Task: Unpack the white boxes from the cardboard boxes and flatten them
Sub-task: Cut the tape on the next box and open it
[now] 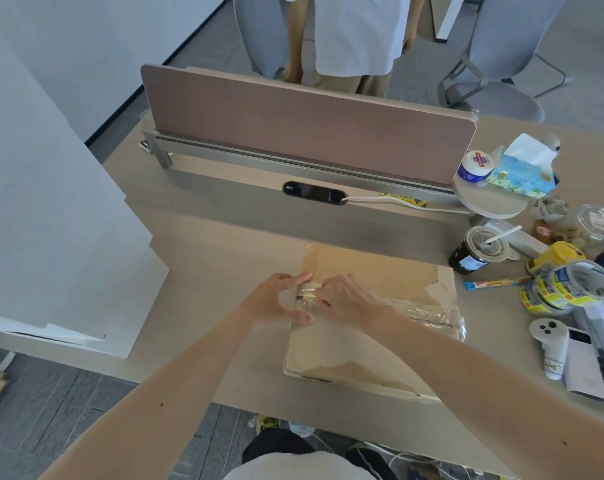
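**Inspector A:** Surface and room?

**Inspector B:** Beige desk (pixel 207 258) in an office with grey flooring. A pink divider panel (pixel 307 126) stands along its far side. Behind the panel are a standing person in a white shirt (pixel 359 32) and grey chairs (pixel 501 46).

**A:** Task item?

**B:** A flat brown cardboard box (pixel 373 271) lies at the near edge, slightly overhanging it. The left hand (pixel 279 299) holds the box's left edge, thumb and forefinger curved and set apart. The right hand (pixel 345 299) has curled fingers pinching a strip of clear tape (pixel 307 296) on that edge.

**A:** Edges and clearance?

**B:** Large white flattened sheets (pixel 51 237) cover the desk's left end. To the right are yellow-printed tape rolls (pixel 567 289), a dark lidded cup with a straw (pixel 477 251) and a white controller (pixel 553 344), all near the box. Bare desk lies between the box and the panel.
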